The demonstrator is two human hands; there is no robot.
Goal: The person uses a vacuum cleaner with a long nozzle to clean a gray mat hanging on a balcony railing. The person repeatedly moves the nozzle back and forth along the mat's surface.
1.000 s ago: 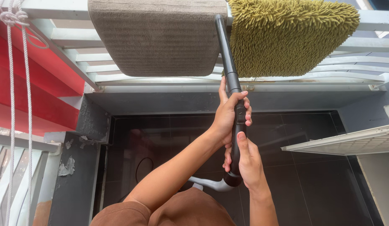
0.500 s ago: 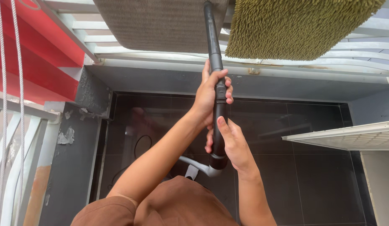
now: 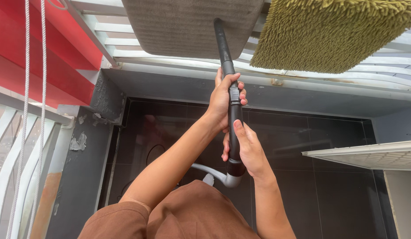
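Vacuum wand (image 3: 227,84), black and rigid, is held in both hands and aimed up at the grey mat (image 3: 192,26) draped over the white railing (image 3: 179,62); its tip is laid against the mat's lower part. The left hand (image 3: 225,97) is wrapped around the upper section, fingers curled tightly round the tube. The right hand (image 3: 247,150) is closed on the lower end, thumb laid along the tube, just above the bend where the pale hose (image 3: 214,173) joins.

Compared with a second ago, the tip has been shifted from the gap between the two mats onto the grey mat's face (the view itself has also tilted, so part of that shift may be apparent only), and the grip is unchanged. The suction end is thus judged to be working across the grey pile, while the shaggy olive mat (image 3: 329,35) beside it is left untouched by the wand. Dark floor tiles (image 3: 329,177) lie below.
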